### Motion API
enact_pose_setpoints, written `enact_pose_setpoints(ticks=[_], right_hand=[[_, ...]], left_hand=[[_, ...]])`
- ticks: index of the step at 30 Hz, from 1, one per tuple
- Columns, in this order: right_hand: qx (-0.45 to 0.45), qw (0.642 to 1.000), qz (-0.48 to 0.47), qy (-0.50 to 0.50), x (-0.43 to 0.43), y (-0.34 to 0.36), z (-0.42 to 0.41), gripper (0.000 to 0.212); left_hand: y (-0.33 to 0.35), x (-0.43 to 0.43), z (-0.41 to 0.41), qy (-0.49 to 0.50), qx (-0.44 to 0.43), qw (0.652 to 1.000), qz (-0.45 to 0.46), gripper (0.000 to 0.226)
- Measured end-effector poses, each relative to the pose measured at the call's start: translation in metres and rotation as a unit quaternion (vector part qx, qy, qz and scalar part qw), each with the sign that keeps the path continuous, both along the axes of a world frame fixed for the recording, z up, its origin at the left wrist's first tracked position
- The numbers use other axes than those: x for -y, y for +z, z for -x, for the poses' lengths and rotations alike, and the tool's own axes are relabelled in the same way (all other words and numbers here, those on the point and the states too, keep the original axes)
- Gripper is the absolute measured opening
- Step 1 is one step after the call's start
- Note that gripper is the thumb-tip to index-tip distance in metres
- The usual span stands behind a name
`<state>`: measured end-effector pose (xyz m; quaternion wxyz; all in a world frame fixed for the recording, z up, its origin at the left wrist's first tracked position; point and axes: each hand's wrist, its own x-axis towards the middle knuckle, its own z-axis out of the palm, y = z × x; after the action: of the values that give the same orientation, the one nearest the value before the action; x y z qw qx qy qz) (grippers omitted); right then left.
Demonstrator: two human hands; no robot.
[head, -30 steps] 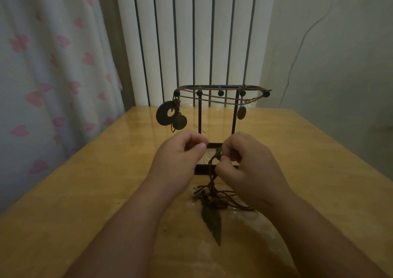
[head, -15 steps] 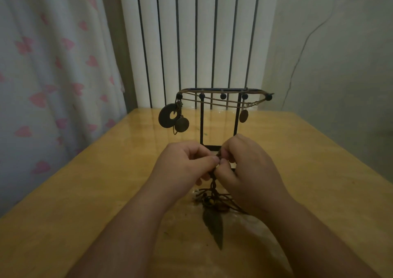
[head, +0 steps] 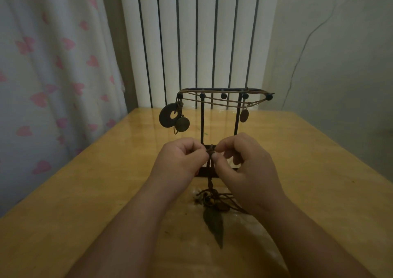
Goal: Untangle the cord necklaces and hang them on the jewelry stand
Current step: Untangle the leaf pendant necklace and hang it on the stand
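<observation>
In the head view, our left hand (head: 182, 160) and right hand (head: 244, 167) both pinch the knotted cord (head: 210, 152) just in front of the jewelry stand (head: 202, 124). Cord necklaces (head: 223, 103) already hang from the stand's pegs, carrying a ring pendant (head: 167, 116) and an oval pendant (head: 244, 115). The remaining tangle (head: 212, 199) and its leaf pendant (head: 213, 224) lie in front of the stand, so we judge the job roughly half done. The glossy wooden counter (head: 85, 192) runs back to a white radiator (head: 191, 33) behind the stand, with a heart-print curtain (head: 42, 64) to its left.

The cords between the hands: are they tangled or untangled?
Tangled. The left hand and right hand pinch twisted cords that run down into a knotted heap on the table.
</observation>
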<state>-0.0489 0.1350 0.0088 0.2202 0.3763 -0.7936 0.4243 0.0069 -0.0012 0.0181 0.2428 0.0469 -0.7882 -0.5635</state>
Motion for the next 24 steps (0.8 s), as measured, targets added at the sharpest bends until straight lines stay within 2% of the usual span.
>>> enact_pose_setpoints(ticks=[1,4,7,9,11,15,20,22,24], right_hand=[[-0.016,1.000,-0.017,-0.010,0.000,0.000,0.001,0.004],[-0.059,0.995,-0.080,-0.029,-0.002,0.002,0.003,0.018],[-0.069,0.985,-0.153,-0.042,-0.002,0.006,0.001,0.006],[-0.060,0.982,-0.174,-0.047,-0.001,0.008,0.001,0.009],[-0.028,0.987,-0.152,-0.036,0.000,0.009,-0.002,0.011],[0.074,0.997,-0.036,0.012,0.000,0.006,-0.005,0.009],[0.200,0.972,0.100,0.079,0.003,0.004,-0.009,0.014],[0.205,0.971,0.098,0.072,0.003,0.001,-0.006,0.009],[0.168,0.980,0.088,0.051,0.001,-0.001,-0.002,0.005]], left_hand=[[0.000,0.001,0.000,0.005,0.004,1.000,0.013,0.020],[-0.002,0.002,0.001,0.016,0.013,0.998,0.051,0.018],[-0.004,0.002,0.001,0.015,0.012,0.996,0.089,0.015],[-0.005,0.001,0.002,0.009,0.015,0.995,0.096,0.016],[-0.004,0.000,0.002,-0.005,0.019,0.997,0.078,0.019],[-0.003,-0.003,0.002,-0.039,0.026,0.999,0.009,0.022],[-0.002,-0.003,0.002,-0.057,0.016,0.995,-0.084,0.017],[-0.002,0.000,0.002,-0.040,0.009,0.997,-0.066,0.020],[-0.001,0.002,0.001,-0.014,0.006,0.999,-0.033,0.021]])
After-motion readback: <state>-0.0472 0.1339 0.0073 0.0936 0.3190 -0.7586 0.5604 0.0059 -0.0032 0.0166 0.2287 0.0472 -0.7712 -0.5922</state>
